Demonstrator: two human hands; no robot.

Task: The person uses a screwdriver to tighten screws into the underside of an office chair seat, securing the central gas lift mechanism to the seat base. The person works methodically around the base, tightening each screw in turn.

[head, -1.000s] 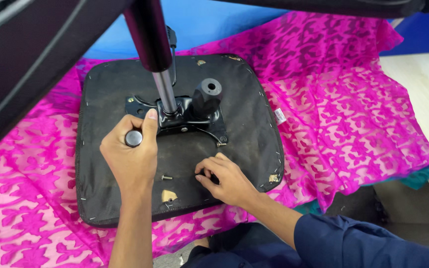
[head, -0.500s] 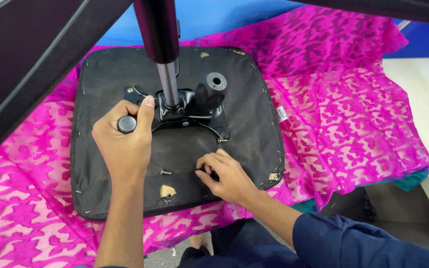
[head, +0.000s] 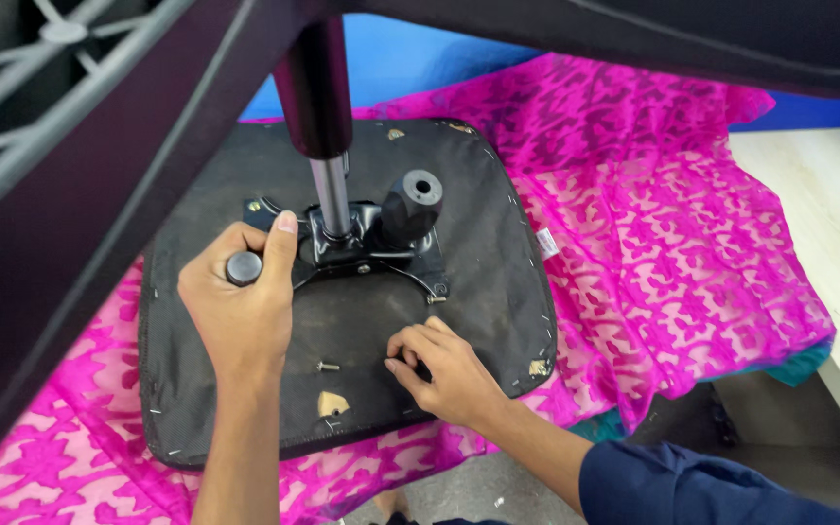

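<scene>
Since a moment ago, both hands have barely shifted; only the view has drifted, bringing the gas cylinder [head: 328,185] nearer the middle of the frame. My left hand [head: 240,311] is clamped around a black-tipped lever [head: 243,267] at centre left, thumb up against the mounting plate [head: 367,255]. My right hand [head: 444,369] lies lower centre on the upturned seat underside [head: 478,243], fingertips pinched together on something small and dark (I cannot tell what). A loose screw [head: 326,367] lies between my hands. I judge I'm at the fastening stage; next calls for a fine pinch and steady bracing.
</scene>
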